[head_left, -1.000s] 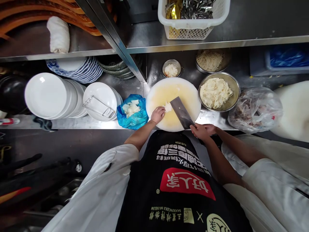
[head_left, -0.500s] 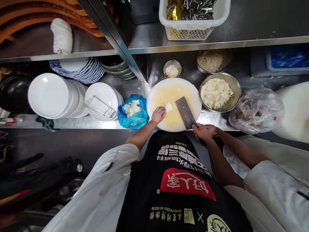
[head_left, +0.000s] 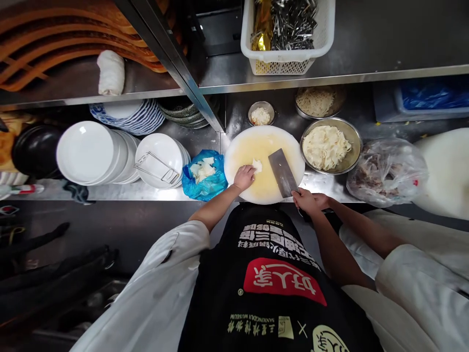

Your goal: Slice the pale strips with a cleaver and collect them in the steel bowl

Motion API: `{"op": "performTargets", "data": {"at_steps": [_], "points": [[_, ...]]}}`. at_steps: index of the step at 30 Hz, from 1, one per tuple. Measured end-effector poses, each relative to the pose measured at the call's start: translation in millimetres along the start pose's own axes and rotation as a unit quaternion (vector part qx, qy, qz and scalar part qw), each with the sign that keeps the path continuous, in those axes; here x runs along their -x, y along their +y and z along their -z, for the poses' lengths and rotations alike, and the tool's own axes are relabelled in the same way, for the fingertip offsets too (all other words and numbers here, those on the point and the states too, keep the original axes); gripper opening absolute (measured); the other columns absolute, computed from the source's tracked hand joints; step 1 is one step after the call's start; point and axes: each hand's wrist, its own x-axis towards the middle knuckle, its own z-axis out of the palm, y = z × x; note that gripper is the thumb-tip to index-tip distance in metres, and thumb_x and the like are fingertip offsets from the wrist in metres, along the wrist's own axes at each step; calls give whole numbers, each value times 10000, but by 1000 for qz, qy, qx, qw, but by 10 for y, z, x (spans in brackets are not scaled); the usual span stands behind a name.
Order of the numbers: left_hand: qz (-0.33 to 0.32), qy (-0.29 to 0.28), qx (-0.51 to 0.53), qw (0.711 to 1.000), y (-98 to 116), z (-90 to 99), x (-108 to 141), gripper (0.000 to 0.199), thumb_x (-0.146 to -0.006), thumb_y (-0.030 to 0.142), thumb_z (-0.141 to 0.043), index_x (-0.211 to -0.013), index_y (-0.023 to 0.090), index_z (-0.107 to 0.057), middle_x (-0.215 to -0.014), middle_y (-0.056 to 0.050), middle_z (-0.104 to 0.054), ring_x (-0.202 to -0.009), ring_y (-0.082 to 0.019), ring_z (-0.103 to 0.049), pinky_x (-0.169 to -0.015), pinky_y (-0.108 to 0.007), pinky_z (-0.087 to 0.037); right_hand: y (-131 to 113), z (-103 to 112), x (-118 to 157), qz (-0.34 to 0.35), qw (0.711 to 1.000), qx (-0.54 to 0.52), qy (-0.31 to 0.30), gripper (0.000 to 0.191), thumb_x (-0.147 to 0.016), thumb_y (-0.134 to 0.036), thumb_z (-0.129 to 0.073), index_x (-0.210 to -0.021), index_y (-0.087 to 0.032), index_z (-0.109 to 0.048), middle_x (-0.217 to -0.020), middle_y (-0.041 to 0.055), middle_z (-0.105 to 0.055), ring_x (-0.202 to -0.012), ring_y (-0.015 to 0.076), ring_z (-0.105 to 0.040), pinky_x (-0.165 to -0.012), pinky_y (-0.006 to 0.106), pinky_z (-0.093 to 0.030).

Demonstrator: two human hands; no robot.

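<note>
On the round white cutting board (head_left: 238, 146) lies a small, pale, flat piece of food (head_left: 257, 166). The fingertips of my left hand (head_left: 244, 178) are together at its near-left edge; the hand partly covers it, and its exact kind is unclear. My right hand (head_left: 303, 200) grips the handle of a cleaver (head_left: 283, 172), whose broad blade rests flat-looking over the board's right side, apart from the pale piece. Left of the board sits a blue plastic bag (head_left: 205, 193) with more pale pieces (head_left: 202, 169). To the right stands a metal bowl (head_left: 353, 159) of pale, thin slices (head_left: 326, 146).
Another person's hand (head_left: 322, 201) is close beside my right hand. Behind the board are a small bowl (head_left: 261, 113) of chopped food and a bowl of shreds (head_left: 315, 101). White plates (head_left: 86, 154) stack left; a clear bag (head_left: 387, 171) lies right. A shelf edge (head_left: 348, 80) runs above.
The view has shifted slightly, moving the shelf and counter lower in the picture. My left hand has come a little further right over the board. The cleaver stays nearly still.
</note>
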Motion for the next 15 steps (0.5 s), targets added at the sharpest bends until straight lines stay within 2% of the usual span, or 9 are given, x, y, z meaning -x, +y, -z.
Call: {"op": "performTargets", "data": {"at_steps": [4, 8, 10, 12, 13, 15], "points": [[-20, -75, -21, 997, 13, 104, -200, 257, -868, 130, -543, -1014, 183, -748, -1076, -149, -683, -1099, -303, -597, -999, -480, -450, 2, -190, 56, 26, 999, 6, 25, 182, -878, -389, -518, -802, -239, -585, -536, 8, -556, -520, 194, -588, -482, 273, -478], [-36, -106, -13, 994, 43, 248, -293, 222, -919, 301, -559, -931, 189, -750, -1008, -126, -689, -1037, -286, -624, -979, -450, -452, 29, -217, 34, 27, 999, 11, 31, 172, -877, -376, -522, -800, -232, -579, -534, 18, -566, -507, 195, -582, -486, 284, -481], [-9, -82, -10, 997, 59, 290, -362, 229, -902, 360, -606, -978, 189, -738, -1041, -124, -686, -1055, -288, -621, -980, -434, -457, 65, -225, -4, 20, 999, 16, 44, 170, -878, -375, -528, -805, -229, -574, -540, 17, -569, -496, 190, -574, -495, 290, -483], [40, -56, -19, 997, 62, 302, -488, 339, -839, 341, -686, -1133, 173, -696, -1165, -142, -661, -1111, -301, -607, -989, -421, -463, 109, -251, -46, 13, 998, 20, 58, 169, -877, -382, -540, -821, -225, -573, -548, 11, -570, -488, 189, -569, -505, 299, -484], [54, -64, -21, 996, 60, 300, -569, 443, -799, 320, -724, -1209, 164, -661, -1225, -150, -641, -1128, -303, -604, -986, -408, -471, 130, -271, -67, 10, 998, 22, 64, 168, -875, -384, -546, -829, -225, -573, -554, 9, -573, -486, 189, -567, -510, 304, -484], [51, -137, -15, 989, 52, 295, -739, 569, -727, 280, -775, -1263, 165, -626, -1264, -138, -633, -1102, -283, -626, -949, -360, -499, 168, -313, -102, 3, 997, 26, 72, 162, -874, -384, -550, -838, -228, -574, -571, 12, -584, -485, 191, -563, -516, 315, -482]]}}
